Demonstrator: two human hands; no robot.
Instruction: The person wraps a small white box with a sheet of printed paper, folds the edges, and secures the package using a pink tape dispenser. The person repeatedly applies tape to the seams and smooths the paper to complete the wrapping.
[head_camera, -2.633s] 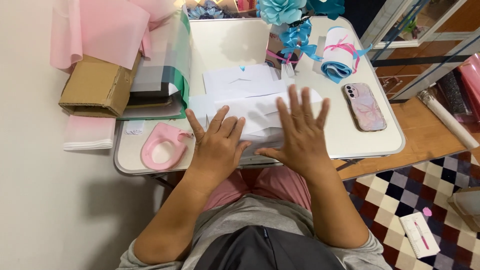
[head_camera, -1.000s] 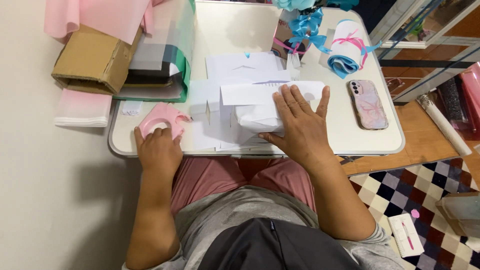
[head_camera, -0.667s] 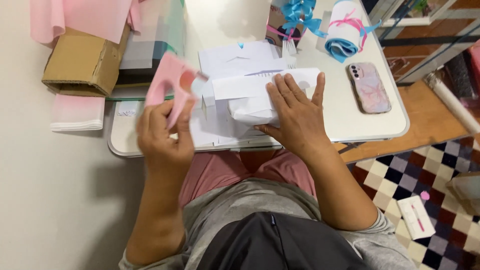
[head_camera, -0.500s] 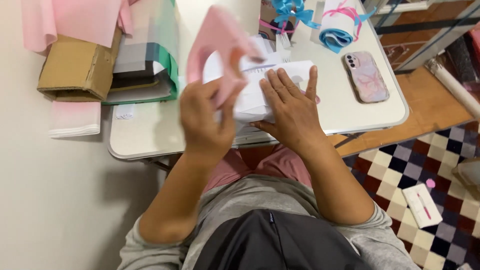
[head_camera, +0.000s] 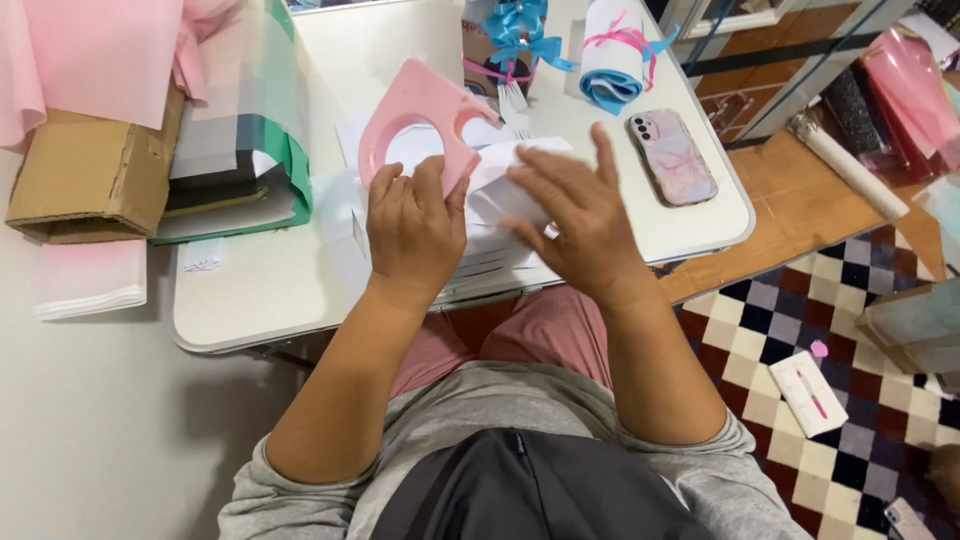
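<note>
Tape dispenser (head_camera: 415, 125): smooth pink plastic, slight sheen. Table (head_camera: 270, 290): smooth white top, semi-gloss. Sheets (head_camera: 490, 225) at centre: matt white paper. Box (head_camera: 85, 170) at far left: rough brown cardboard. Phone (head_camera: 672, 157) at right: glossy marbled case. Ribbon (head_camera: 520, 30) at far edge: shiny blue.

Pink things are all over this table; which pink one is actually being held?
The pink plastic tape dispenser with a round hole, gripped by the left hand; the pink tissue sheets lie untouched.
</note>
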